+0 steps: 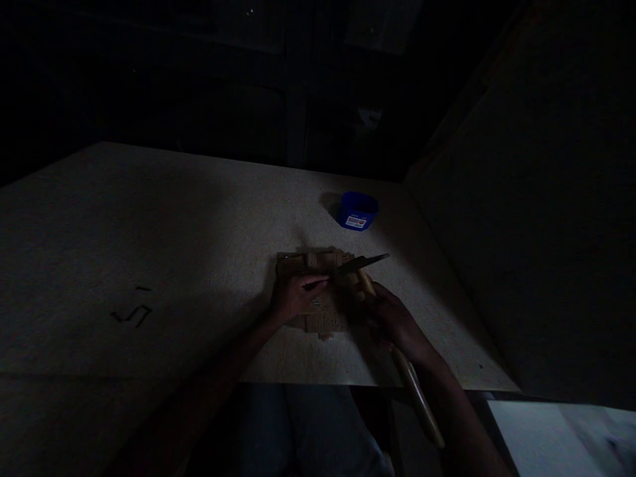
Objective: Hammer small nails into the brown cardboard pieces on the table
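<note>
My right hand is wrapped round the wooden handle of a hammer. Its dark metal head lies over the right part of a brown piece that looks like layered cardboard or wood strips. My left hand rests on the left side of that piece. Thumb and forefinger are pinched together near the hammer head; what they hold, if anything, is too dark and small to make out.
A blue plastic tub with a white label stands behind the brown piece. Several thin dark pieces lie on the pale tabletop at the left. A tall dark panel borders the table on the right.
</note>
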The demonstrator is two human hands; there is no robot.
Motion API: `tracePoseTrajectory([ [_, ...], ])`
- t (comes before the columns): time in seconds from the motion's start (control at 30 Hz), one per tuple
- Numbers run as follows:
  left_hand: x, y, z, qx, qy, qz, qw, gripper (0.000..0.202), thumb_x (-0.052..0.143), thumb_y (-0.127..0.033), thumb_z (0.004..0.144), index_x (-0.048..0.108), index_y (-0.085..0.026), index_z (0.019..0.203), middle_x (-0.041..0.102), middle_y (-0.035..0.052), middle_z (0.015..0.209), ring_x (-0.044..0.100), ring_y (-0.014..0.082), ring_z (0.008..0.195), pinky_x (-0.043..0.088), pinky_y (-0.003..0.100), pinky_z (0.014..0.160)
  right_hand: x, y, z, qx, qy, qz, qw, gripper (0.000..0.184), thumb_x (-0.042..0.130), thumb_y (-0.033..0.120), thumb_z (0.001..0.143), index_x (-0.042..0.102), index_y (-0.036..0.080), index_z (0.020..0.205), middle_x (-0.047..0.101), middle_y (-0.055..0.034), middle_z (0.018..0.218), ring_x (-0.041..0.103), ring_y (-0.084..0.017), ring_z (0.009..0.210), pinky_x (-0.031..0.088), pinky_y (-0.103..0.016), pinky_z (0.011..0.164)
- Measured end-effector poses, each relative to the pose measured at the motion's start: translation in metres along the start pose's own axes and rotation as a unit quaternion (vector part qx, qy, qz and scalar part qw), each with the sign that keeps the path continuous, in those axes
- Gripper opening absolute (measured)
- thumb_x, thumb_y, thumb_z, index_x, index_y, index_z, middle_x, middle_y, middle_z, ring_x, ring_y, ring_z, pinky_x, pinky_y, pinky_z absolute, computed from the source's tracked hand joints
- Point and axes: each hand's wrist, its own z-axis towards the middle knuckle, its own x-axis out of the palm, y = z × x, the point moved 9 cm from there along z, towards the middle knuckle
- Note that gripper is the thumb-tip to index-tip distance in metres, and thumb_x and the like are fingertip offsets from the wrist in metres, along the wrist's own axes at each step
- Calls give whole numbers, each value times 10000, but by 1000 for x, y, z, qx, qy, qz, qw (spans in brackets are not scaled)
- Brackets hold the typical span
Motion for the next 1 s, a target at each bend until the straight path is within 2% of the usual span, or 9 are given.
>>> tracePoseTrajectory([
  [0.1,2,5,1,-12,-4,-10,1000,176,675,-238,866,782,-229,1006,791,15,984,751,178,887,602,275,823,3,31,-7,-71,18,-114,991,410,626,365,847,605,184,1214,592,2,746,526,-109,535,465,-219,486],
  [0.2,1,12,1,-32,-13,-12,999,167,693,-222,850,781,-221,991,792,13,967,751,181,869,603,271,799,7,52,-14,-120,28,-133,983,445,605,396,884,548,211,1285,625,-17,829,589,-141,630,516,-268,600],
  [0.3,0,13,0,-38,-17,-23,999,154,697,-229,852,783,-228,980,791,6,983,749,181,891,601,270,814,1,51,-18,-91,2,-114,989,443,539,513,938,476,224,1267,615,3,794,555,-126,536,484,-258,514],
  [0.37,-1,11,-1,-32,-17,-33,999,157,688,-251,866,784,-236,990,788,5,1003,748,180,916,599,274,839,-9,42,-20,-49,-29,-140,989,439,516,605,932,527,199,1099,570,15,731,503,-106,499,422,-224,453],
  [0.43,-1,8,-1,-25,-14,-41,999,168,681,-272,876,785,-241,1003,787,7,1010,749,179,916,600,278,845,-20,30,-21,3,-51,-165,985,518,514,691,891,553,179,956,481,40,642,419,-85,463,334,-197,403],
  [0.5,-1,7,-1,-22,-10,-47,999,175,679,-279,877,786,-245,1011,786,9,1007,751,178,907,605,281,835,-28,20,-24,49,-62,-170,982,596,526,749,842,572,166,958,398,67,577,350,-78,435,273,-192,382],
  [0.57,-1,6,-1,-21,-12,-51,998,174,682,-274,871,787,-246,1008,785,9,1008,751,181,910,608,293,844,-32,19,-27,64,-75,-165,981,664,557,781,792,586,157,1016,359,80,547,324,-78,425,257,-195,380],
  [0.73,-3,4,-1,-21,-19,-58,998,166,684,-266,864,790,-243,989,784,8,1007,753,189,912,611,324,870,-17,38,-27,48,-57,-138,988,674,593,781,768,610,155,1016,344,79,550,283,-63,417,220,-192,372],
  [1.0,0,9,0,-30,-17,-39,999,159,680,-269,873,789,-231,983,789,13,986,755,187,881,612,290,805,-1,49,-15,14,-17,-147,989,439,638,585,824,603,164,941,396,66,551,316,-70,421,251,-193,363],
])
